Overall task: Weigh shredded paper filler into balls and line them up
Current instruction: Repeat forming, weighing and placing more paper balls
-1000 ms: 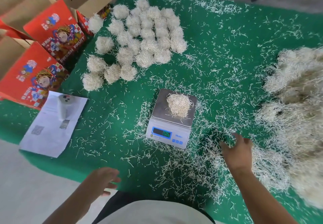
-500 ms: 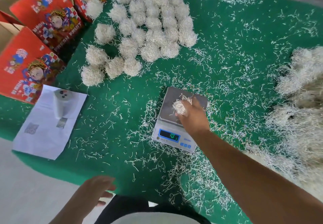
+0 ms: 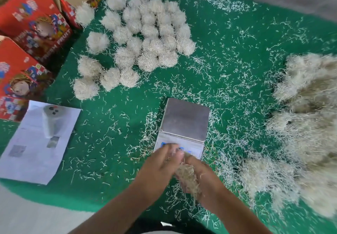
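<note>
Green-covered counter (image 3: 228,55) littered with shreds. Both hands meet just in front of the scale (image 3: 184,124); left hand (image 3: 156,168) and right hand (image 3: 204,177) have fingers curled around a wad of shredded paper (image 3: 186,175) pressed between them. Scale platform bare. Finished balls (image 3: 145,33) clustered far left; loose pile (image 3: 306,124) at right.

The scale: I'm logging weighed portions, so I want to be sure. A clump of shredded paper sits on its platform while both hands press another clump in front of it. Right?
Not quite. The head view shows the scale platform bare. The only clump of shredded paper is the one pressed between the left hand and right hand in front of it.
</note>
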The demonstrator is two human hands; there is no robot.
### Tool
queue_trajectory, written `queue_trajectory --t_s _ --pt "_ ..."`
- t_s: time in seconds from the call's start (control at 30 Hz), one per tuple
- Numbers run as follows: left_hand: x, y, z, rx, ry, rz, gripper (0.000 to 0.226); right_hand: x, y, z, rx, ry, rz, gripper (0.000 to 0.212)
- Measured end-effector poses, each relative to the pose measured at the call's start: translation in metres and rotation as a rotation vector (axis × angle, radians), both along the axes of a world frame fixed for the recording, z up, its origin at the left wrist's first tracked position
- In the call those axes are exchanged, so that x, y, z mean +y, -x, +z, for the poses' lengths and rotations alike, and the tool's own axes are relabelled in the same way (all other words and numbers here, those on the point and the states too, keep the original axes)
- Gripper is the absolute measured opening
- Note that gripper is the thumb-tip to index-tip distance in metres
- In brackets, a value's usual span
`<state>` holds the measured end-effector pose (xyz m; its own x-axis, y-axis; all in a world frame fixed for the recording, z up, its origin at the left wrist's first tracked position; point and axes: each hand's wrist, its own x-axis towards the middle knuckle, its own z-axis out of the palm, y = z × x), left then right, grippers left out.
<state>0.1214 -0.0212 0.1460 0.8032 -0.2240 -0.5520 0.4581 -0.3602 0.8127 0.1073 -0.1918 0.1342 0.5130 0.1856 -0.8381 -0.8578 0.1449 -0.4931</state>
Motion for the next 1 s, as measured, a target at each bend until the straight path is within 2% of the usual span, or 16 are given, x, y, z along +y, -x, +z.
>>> queue_trajectory --t_s 0.07,0.13,0.17,0.23,0.3,0.37,0.47,0.53,0.63,0.7,0.73,0.8,0.9,1.0 --pt "-0.045 0.012 0.007 -0.189 -0.063 -0.148 0.056 -0.001 0.018 0.009 -0.031 -0.044 -0.101 0.034" --pt "-0.08 0.027 0.01 -0.411 -0.264 -0.249 0.056 -0.014 0.03 0.01 -0.02 -0.134 -0.322 0.022" --pt "-0.093 0.034 0.011 -0.475 -0.322 -0.24 0.052 -0.024 0.032 0.013 0.014 -0.238 -0.42 0.024" --pt "-0.115 0.048 0.012 -0.581 -0.324 -0.194 0.043 -0.047 0.039 0.025 0.101 -0.499 -0.535 0.01" --pt "-0.135 0.054 0.016 -0.636 -0.299 -0.131 0.04 -0.061 0.046 0.049 -0.028 -0.487 -0.494 0.014" --pt "-0.154 0.053 0.023 -0.649 -0.278 -0.081 0.037 -0.079 0.052 0.06 -0.038 -0.55 -0.565 0.02" --pt "-0.188 0.043 0.038 -0.62 -0.156 0.016 0.021 -0.113 0.066 0.065 -0.119 -0.583 -0.612 0.06" --pt "-0.213 0.037 0.05 -0.523 -0.023 0.158 0.019 -0.135 0.074 0.072 -0.167 -0.592 -0.586 0.077" --pt "-0.254 0.042 0.069 -0.339 0.189 0.275 0.03 -0.174 0.086 0.08 -0.144 -0.607 -0.696 0.085" --pt "-0.283 0.058 0.076 -0.272 0.286 0.219 0.036 -0.198 0.092 0.087 -0.128 -0.636 -0.734 0.085" --pt "-0.295 0.067 0.077 -0.3 0.279 0.164 0.038 -0.207 0.096 0.09 -0.128 -0.632 -0.745 0.084" --pt "-0.313 0.086 0.075 -0.499 0.127 0.028 0.041 -0.222 0.106 0.098 -0.126 -0.579 -0.777 0.081" --pt "-0.329 0.094 0.069 -0.844 -0.206 -0.15 0.054 -0.232 0.121 0.099 -0.168 -0.503 -0.816 0.078" --pt "-0.33 0.084 0.067 -0.873 -0.43 -0.218 0.048 -0.235 0.122 0.099 -0.235 -0.409 -0.822 0.064"
